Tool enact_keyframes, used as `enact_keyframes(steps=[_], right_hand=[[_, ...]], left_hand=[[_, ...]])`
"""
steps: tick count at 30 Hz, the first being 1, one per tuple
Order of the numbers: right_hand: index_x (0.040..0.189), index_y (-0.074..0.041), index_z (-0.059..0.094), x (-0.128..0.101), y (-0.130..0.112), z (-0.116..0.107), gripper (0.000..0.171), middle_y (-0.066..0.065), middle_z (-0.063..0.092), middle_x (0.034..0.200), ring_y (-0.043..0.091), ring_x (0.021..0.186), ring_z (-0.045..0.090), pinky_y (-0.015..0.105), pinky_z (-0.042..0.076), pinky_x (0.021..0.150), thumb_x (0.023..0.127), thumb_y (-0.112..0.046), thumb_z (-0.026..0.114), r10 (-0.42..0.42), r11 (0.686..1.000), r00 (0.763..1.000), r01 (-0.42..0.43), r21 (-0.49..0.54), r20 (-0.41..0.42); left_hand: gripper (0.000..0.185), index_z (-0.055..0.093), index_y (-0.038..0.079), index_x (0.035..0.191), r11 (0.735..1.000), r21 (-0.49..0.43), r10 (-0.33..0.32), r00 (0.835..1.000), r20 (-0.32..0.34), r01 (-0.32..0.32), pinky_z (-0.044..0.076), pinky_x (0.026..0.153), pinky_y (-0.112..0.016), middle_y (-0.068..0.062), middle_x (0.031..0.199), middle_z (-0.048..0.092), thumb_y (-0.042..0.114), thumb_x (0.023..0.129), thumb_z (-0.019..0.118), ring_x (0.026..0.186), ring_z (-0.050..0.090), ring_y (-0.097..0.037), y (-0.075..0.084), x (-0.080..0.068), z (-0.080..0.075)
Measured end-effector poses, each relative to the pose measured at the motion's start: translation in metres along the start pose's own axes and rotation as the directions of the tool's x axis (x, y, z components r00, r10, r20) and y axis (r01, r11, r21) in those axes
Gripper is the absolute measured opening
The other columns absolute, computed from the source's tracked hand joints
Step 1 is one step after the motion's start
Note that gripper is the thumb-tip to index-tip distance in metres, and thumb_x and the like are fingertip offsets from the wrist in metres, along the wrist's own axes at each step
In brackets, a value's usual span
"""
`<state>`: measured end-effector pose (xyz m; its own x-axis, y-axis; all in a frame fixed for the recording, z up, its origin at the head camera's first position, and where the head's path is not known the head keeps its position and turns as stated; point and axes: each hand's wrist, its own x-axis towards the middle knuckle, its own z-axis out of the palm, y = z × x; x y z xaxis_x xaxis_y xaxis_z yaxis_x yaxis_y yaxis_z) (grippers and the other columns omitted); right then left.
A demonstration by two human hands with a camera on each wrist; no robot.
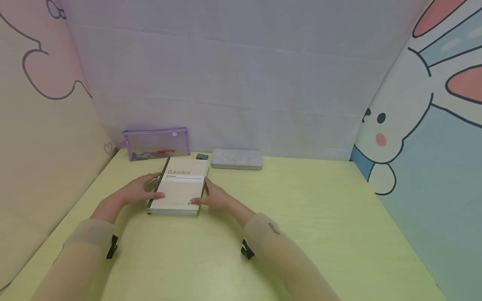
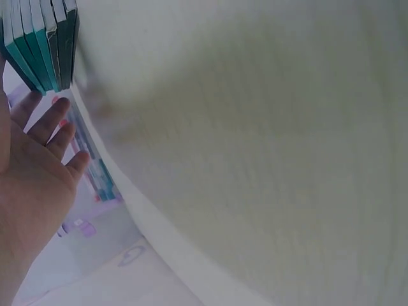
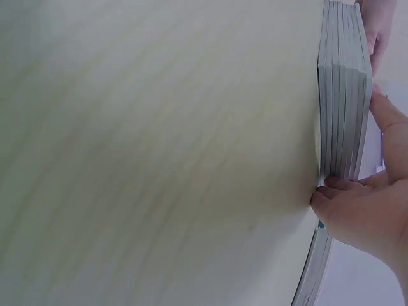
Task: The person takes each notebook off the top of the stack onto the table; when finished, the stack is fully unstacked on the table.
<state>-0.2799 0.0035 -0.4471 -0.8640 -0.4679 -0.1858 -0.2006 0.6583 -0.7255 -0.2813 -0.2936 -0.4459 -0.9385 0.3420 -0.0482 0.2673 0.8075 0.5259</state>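
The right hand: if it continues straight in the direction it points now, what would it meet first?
Most likely the stack of notebooks. The right hand points at its side, and in the right wrist view seems to touch it already, though depth is hard to judge.

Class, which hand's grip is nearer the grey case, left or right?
Right. The right grip touches the right side of the notebook stack, with the grey case beyond it; the left grip is at the opposite side.
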Motion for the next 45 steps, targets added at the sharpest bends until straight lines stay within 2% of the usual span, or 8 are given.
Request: enact_keyframes(steps=[14, 21, 28, 32, 37, 40, 45], right_hand=[[0.153, -0.012, 0.008, -0.001, 0.004, 0.001, 0.101, 0.010, 0.024, 0.155, 0.025, 0.141, 0.025, 0.039, 0.025, 0.113, 0.081, -0.047, 0.070, -0.012, 1.000, 1.000, 0.013, 0.012, -0.004], [0.153, -0.013, 0.008, -0.001, 0.008, -0.001, 0.101, 0.011, 0.027, 0.154, 0.026, 0.140, 0.029, 0.040, 0.028, 0.112, 0.081, -0.047, 0.071, -0.017, 1.000, 1.000, 0.017, -0.006, -0.009], [0.153, -0.014, 0.011, -0.003, 0.009, -0.003, 0.102, 0.011, 0.032, 0.152, 0.028, 0.138, 0.032, 0.041, 0.029, 0.111, 0.078, -0.043, 0.075, -0.029, 1.000, 0.999, 0.029, 0.008, -0.019], [0.153, -0.015, 0.014, -0.005, 0.007, -0.007, 0.103, 0.010, 0.032, 0.152, 0.027, 0.138, 0.032, 0.041, 0.028, 0.112, 0.076, -0.041, 0.077, -0.034, 0.999, 0.998, 0.034, -0.002, -0.045], [0.152, -0.017, 0.016, -0.009, 0.006, -0.016, 0.097, 0.007, 0.034, 0.151, 0.026, 0.135, 0.038, 0.042, 0.031, 0.110, 0.078, -0.031, 0.077, -0.080, 0.996, 0.995, 0.082, 0.027, -0.057], [0.152, -0.016, 0.017, -0.012, 0.005, -0.023, 0.094, 0.005, 0.036, 0.150, 0.027, 0.131, 0.044, 0.041, 0.034, 0.108, 0.080, -0.022, 0.076, -0.131, 0.989, 0.989, 0.135, 0.064, -0.065], [0.150, -0.011, 0.025, -0.016, 0.006, -0.036, 0.083, 0.009, 0.049, 0.140, 0.027, 0.119, 0.056, 0.038, 0.042, 0.102, 0.083, -0.010, 0.072, -0.167, 0.973, 0.979, 0.183, 0.143, -0.117]], left_hand=[[0.099, 0.022, 0.000, 0.148, 1.000, -0.023, 0.000, 1.000, 0.019, 0.000, 0.017, 0.105, -0.066, -0.033, 0.148, 0.022, 0.052, 0.079, 0.070, 0.134, 0.017, -0.053, 0.005, 0.001, 0.000], [0.103, 0.020, 0.003, 0.150, 0.999, -0.049, 0.021, 1.000, -0.007, -0.022, 0.018, 0.104, -0.068, -0.030, 0.150, 0.019, 0.052, 0.076, 0.073, 0.135, 0.017, -0.052, 0.010, 0.001, -0.002], [0.106, 0.019, 0.006, 0.151, 0.998, -0.053, 0.036, 0.999, -0.037, -0.038, 0.022, 0.104, -0.065, -0.027, 0.149, 0.027, 0.054, 0.074, 0.074, 0.134, 0.024, -0.050, 0.014, 0.001, -0.004], [0.104, 0.020, 0.009, 0.151, 0.996, -0.072, 0.054, 0.996, -0.065, -0.059, 0.025, 0.103, -0.064, -0.027, 0.142, 0.038, 0.052, 0.074, 0.074, 0.131, 0.032, -0.048, 0.017, 0.002, -0.006], [0.093, 0.026, 0.006, 0.149, 0.990, -0.086, 0.105, 0.987, -0.125, -0.116, 0.034, 0.101, -0.056, -0.019, 0.120, 0.057, 0.041, 0.078, 0.075, 0.117, 0.050, -0.037, 0.026, 0.005, -0.011], [0.085, 0.030, 0.002, 0.147, 0.985, -0.085, 0.131, 0.977, -0.169, -0.147, 0.038, 0.097, -0.052, -0.016, 0.108, 0.061, 0.031, 0.081, 0.075, 0.107, 0.054, -0.033, 0.035, 0.006, -0.015], [0.078, 0.032, 0.003, 0.147, 0.981, -0.107, 0.137, 0.967, -0.215, -0.163, 0.040, 0.094, -0.051, -0.015, 0.103, 0.062, 0.023, 0.083, 0.073, 0.104, 0.054, -0.036, 0.052, 0.008, -0.022]])
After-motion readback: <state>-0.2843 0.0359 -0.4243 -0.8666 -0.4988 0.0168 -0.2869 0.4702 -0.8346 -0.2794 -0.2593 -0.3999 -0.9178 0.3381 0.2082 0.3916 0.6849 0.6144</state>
